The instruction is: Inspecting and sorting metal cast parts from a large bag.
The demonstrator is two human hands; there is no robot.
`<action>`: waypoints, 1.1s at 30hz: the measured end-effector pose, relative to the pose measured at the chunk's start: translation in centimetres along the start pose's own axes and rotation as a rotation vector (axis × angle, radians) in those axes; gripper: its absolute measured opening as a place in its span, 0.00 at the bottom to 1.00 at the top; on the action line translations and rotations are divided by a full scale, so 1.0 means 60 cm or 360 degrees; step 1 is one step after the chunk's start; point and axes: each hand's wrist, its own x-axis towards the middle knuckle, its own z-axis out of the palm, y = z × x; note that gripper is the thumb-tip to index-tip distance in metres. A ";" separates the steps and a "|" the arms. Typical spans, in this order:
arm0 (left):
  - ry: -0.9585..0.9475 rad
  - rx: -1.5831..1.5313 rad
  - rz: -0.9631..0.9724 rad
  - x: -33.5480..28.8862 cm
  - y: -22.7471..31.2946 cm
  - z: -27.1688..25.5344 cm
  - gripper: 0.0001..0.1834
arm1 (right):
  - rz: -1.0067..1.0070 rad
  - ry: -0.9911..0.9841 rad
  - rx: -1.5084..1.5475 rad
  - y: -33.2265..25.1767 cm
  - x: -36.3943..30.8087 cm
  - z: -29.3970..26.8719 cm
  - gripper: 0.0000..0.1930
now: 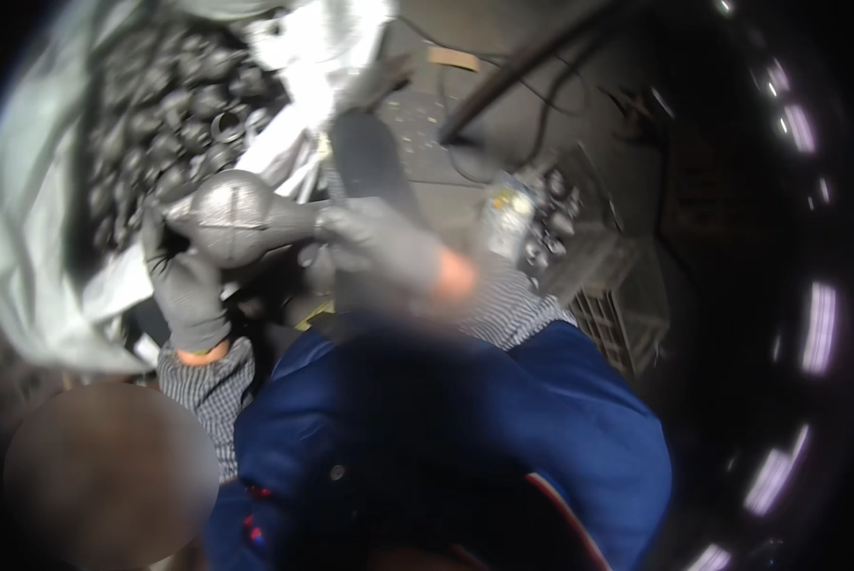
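Observation:
A grey metal casting (232, 221) with a round, bulging middle, raised ribs and narrower ends is held level between my two gloved hands. My left hand (187, 290), in a grey glove, is closed round its left end, with the thumb side up. At the opposite end, my right hand (374, 238) grips the narrow neck; its fingers are somewhat blurred. Just beyond my right hand stands a dark grey rounded strip (374, 162), whose kind I cannot make out. Below the casting the view is dark.
To the left, a large white sack (27, 257) holds many similar grey castings (165, 119). Right of me are a pile of small metal parts (552, 214) and a plastic crate (603, 324). A dark bar (531, 71) slants across the far floor near loose cables (541, 133).

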 end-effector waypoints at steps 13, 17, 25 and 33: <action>-0.0740 0.0081 0.0465 0.055 0.008 0.103 0.18 | -0.0478 0.1559 0.1020 0.043 -0.270 -0.272 0.09; -0.0627 -0.0032 0.0092 0.070 -0.073 0.062 0.24 | -0.0533 0.2352 0.0379 0.107 -0.349 -0.394 0.13; -0.0422 0.0831 0.0577 0.097 -0.177 -0.008 0.33 | -0.0467 0.2270 0.0634 0.128 -0.316 -0.469 0.11; -0.0274 -0.0788 -0.1157 0.090 -0.207 0.049 0.16 | -0.0629 0.1200 -0.0258 -0.004 -0.013 -0.210 0.17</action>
